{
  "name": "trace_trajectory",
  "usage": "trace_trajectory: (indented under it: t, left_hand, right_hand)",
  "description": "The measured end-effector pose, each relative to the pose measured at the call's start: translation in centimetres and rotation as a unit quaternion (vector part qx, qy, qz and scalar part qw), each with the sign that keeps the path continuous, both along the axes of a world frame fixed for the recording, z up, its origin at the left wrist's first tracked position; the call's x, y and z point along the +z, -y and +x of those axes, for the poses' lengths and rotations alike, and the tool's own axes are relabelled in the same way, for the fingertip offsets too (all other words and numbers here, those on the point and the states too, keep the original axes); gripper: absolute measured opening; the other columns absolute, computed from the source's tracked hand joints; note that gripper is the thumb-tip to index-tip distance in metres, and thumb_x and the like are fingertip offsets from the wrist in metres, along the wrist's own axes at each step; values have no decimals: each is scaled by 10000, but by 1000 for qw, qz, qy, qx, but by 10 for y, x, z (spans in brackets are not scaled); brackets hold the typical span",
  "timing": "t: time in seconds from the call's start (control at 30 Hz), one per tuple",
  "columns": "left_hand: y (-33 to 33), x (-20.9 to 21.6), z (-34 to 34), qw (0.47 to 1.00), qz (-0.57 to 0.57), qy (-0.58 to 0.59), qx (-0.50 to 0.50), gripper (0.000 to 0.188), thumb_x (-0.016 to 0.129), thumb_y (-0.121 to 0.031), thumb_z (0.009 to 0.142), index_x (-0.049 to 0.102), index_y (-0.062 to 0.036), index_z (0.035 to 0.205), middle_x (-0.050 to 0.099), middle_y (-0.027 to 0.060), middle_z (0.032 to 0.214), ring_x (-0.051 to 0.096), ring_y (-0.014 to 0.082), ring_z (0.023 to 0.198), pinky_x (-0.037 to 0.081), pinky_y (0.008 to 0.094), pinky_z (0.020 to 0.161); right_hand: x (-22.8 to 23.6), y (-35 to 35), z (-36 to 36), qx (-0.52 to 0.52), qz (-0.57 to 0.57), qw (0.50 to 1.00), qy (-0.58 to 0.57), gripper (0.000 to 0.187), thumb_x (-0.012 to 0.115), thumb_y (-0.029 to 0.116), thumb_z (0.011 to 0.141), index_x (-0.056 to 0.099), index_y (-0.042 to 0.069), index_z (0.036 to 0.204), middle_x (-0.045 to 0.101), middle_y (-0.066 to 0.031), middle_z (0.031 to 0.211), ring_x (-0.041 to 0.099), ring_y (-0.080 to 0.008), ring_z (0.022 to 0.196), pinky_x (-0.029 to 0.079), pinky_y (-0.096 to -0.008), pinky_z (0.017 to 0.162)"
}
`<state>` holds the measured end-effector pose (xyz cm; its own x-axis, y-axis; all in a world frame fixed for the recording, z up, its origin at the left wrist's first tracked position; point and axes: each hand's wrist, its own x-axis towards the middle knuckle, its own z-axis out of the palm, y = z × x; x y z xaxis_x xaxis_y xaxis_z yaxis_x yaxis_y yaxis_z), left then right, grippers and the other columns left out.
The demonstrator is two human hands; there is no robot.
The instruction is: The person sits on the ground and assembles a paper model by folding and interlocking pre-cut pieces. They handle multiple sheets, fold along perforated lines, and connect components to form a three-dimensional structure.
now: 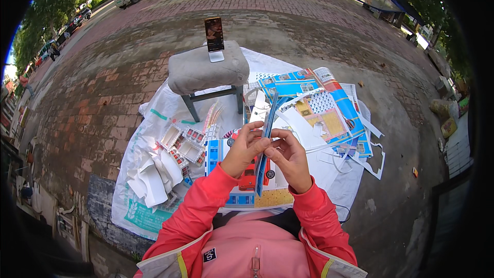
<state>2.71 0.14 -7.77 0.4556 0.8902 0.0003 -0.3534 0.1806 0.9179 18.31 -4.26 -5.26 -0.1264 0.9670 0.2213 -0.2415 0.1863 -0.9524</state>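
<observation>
In front of my chest I hold a long, narrow blue printed cardboard piece (272,110), seen almost edge-on, so its printed face is mostly hidden. My left hand (246,148) pinches it from the left, with the thumb near its middle. From the other side my right hand (290,158) closes on it, thumb and fingertips at the same height. Beneath both hands lies a printed sheet (216,149) with red cars and blue and yellow patches, partly covered by my hands and sleeves.
A padded grey stool (190,72) bears a phone (214,35) on a stand. Left lie small printed boxes (188,149) and white paper scraps (154,177). Cut blue-and-white printed sheets (329,116) pile up at right. A white woven sheet (136,175) covers the ground.
</observation>
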Motion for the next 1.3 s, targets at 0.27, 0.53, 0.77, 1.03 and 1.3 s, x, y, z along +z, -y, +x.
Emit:
trace_trajectory:
  t: [0.27, 0.53, 0.77, 1.03, 1.3]
  left_hand:
    - [4, 3, 0, 1000, 16, -7, 10, 629, 617, -248, 932, 294, -16, 1419, 516, 146, 1268, 540, 214, 1153, 447, 334, 965]
    - [2, -3, 2, 1000, -13, 16, 23, 871, 722, -296, 874, 193, 9, 1494, 462, 204, 1335, 516, 245, 1212, 458, 337, 982]
    - [1, -1, 2, 1000, -3, 4, 2, 804, 716, -268, 876, 271, 25, 1478, 492, 160, 1318, 525, 207, 1185, 455, 324, 976]
    - [3, 1, 2, 1000, -2, 0, 3, 787, 695, -283, 895, 266, 14, 1484, 491, 147, 1318, 528, 203, 1181, 460, 314, 967]
    - [3, 1, 2, 1000, -2, -1, -6, 792, 685, -296, 904, 252, 17, 1489, 496, 146, 1305, 541, 194, 1158, 464, 308, 952]
  right_hand:
    - [1, 1, 0, -4, -1, 1000, 15, 388, 667, 61, 896, 493, -30, 1230, 564, -88, 1165, 597, -125, 983, 521, -274, 854]
    - [0, 2, 1, -7, 9, 999, 31, 381, 666, 59, 894, 500, -31, 1226, 570, -88, 1150, 604, -123, 968, 526, -264, 827]
    - [-4, 0, 3, 15, 11, 999, 32, 387, 649, 49, 899, 491, -30, 1243, 587, -93, 1117, 612, -129, 972, 523, -263, 829]
    - [-2, 0, 5, 25, 9, 999, 20, 401, 644, 44, 899, 483, -29, 1259, 600, -91, 1100, 611, -132, 986, 516, -268, 852]
    - [-2, 1, 9, 30, 0, 999, 19, 410, 649, 54, 899, 482, -21, 1266, 599, -92, 1109, 605, -131, 991, 507, -272, 867]
